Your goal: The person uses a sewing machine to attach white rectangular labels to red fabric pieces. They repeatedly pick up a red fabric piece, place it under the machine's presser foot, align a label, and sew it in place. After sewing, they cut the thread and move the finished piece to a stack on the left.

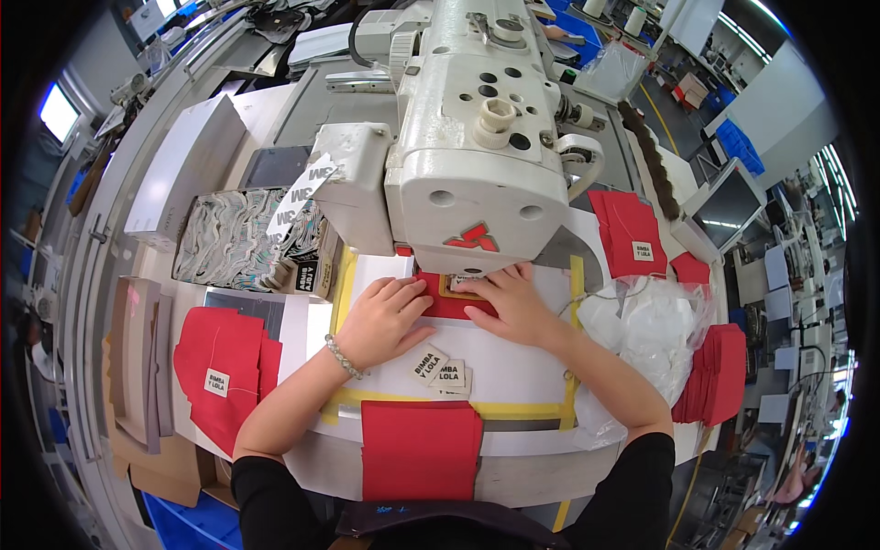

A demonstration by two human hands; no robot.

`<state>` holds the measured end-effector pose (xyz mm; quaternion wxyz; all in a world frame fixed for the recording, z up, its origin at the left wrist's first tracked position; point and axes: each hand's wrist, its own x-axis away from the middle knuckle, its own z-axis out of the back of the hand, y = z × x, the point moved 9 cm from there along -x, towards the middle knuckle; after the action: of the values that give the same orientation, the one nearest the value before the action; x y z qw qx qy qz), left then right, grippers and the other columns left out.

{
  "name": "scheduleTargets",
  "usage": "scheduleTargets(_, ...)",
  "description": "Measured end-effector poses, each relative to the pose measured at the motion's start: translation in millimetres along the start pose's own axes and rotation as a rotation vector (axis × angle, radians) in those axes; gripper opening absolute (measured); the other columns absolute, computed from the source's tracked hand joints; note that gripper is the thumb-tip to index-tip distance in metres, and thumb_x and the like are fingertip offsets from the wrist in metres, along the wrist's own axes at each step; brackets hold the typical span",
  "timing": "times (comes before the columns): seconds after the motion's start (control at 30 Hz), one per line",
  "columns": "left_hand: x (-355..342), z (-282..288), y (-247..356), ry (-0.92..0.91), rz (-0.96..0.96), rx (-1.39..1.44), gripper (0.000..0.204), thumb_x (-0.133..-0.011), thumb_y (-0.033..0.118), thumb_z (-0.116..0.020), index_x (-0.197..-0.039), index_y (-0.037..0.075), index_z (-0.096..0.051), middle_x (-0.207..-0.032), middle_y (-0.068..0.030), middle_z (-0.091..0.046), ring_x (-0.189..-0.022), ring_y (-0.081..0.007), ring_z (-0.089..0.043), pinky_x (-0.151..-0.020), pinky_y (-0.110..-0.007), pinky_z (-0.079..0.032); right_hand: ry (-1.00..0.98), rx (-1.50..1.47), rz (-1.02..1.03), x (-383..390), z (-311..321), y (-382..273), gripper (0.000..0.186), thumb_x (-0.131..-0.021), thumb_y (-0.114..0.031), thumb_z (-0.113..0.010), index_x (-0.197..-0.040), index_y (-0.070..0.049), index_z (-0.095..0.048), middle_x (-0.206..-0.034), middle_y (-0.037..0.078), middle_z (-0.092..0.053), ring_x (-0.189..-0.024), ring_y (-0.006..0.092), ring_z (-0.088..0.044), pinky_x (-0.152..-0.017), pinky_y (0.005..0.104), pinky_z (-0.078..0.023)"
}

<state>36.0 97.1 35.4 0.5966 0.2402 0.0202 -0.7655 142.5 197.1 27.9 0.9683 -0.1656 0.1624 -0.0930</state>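
Note:
Under the head of a large white sewing machine (477, 174) lies a red fabric piece (446, 307). A small pale label sits on it, inside a gold-coloured frame (446, 285), partly hidden by my fingers and the machine. My left hand (387, 319) rests flat at the left edge of the fabric, fingers stretched out. From the right, my right hand (513, 304) lies on the fabric with its fingers apart and their tips beside the label. Several loose cream labels (449, 374) with dark lettering are on the white work surface between my forearms.
A stack of red pieces (422, 449) hangs over the front edge. Labelled red pieces (216, 367) lie at left, others (628, 238) at right. A label-filled box (247, 238) stands left of the machine. A clear plastic bag (642, 335) and more red pieces (713, 374) sit by my right arm.

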Motion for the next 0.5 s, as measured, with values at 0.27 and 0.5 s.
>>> scheduleTargets(0.27,-0.4,2.4,-1.7,0.014,0.008,0.048,0.036,-0.079,0.027,-0.074,-0.106,0.006,-0.065,-0.115,-0.0117,-0.063,-0.109,-0.0278,-0.059,-0.095,-0.040,-0.045,-0.003,0.025,-0.050,0.9,-2.0,-7.8,0.037,-0.085,-0.032,-0.066,-0.118,-0.015,-0.063,-0.115,0.006,-0.057,-0.114,0.0226,-0.047,-0.093,0.0433,-0.030)
scheduleTargets(0.5,2.8,1.9,-5.5,0.021,0.025,-0.042,0.039,-0.081,0.029,-0.073,-0.112,0.007,-0.066,-0.122,-0.0108,-0.063,-0.113,-0.0262,-0.058,-0.101,-0.043,-0.042,-0.085,0.037,0.058,10.4,-4.6,4.4,0.043,-0.087,-0.028,-0.064,-0.127,-0.015,-0.060,-0.122,0.003,-0.061,-0.116,0.0184,-0.051,-0.093,0.0439,-0.032)
